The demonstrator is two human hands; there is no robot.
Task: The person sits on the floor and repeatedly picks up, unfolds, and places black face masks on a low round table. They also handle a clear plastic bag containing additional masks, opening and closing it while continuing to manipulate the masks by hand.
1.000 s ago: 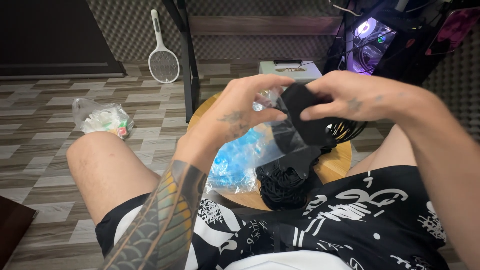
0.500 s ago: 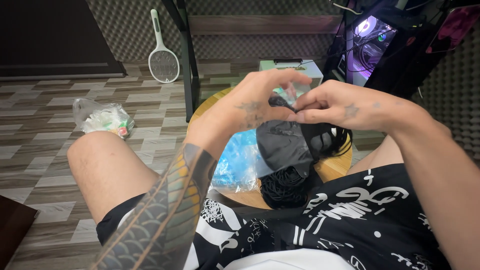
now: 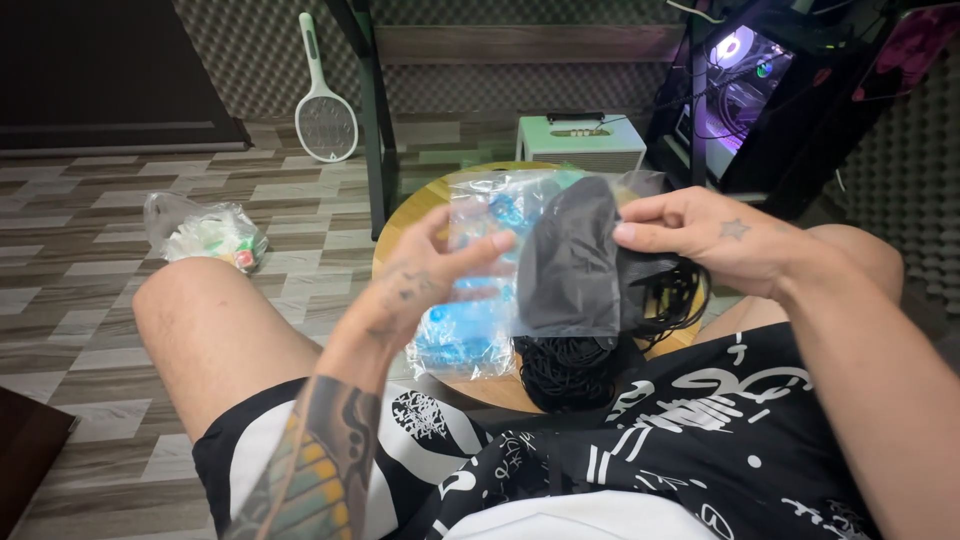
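Nearest the camera lie the person's two bare thighs and one pair of black shorts (image 3: 700, 440) printed in white, and just beyond the shorts stands one round wooden stool (image 3: 400, 225), the landmark for everything else. On the near edge of the stool's top lies one heap of thin black cords (image 3: 570, 365), with more loops trailing to the right under the right hand. Above the top, two hands work at one clear plastic bag (image 3: 475, 215) that holds blue pieces. The left hand (image 3: 420, 275) is half closed, its thumb and fingertips pinching the bag's left side. The right hand (image 3: 700, 240) is closed in a pinch, thumb and forefinger gripping the top edge of one black fabric piece (image 3: 570, 265), which hangs in front of the bag's right half and may be partly inside it; I cannot tell which. Left of the stool, on the patterned tile floor, sits one crumpled clear bag (image 3: 205, 235) with pale and coloured contents. Behind the stool rests one small pale green box (image 3: 580, 145) with a dark slot on top. Farther left of that, one white racket-shaped swatter (image 3: 322, 110) leans on the wall. Far right of the stool, one dark computer case (image 3: 740, 85) glows purple.
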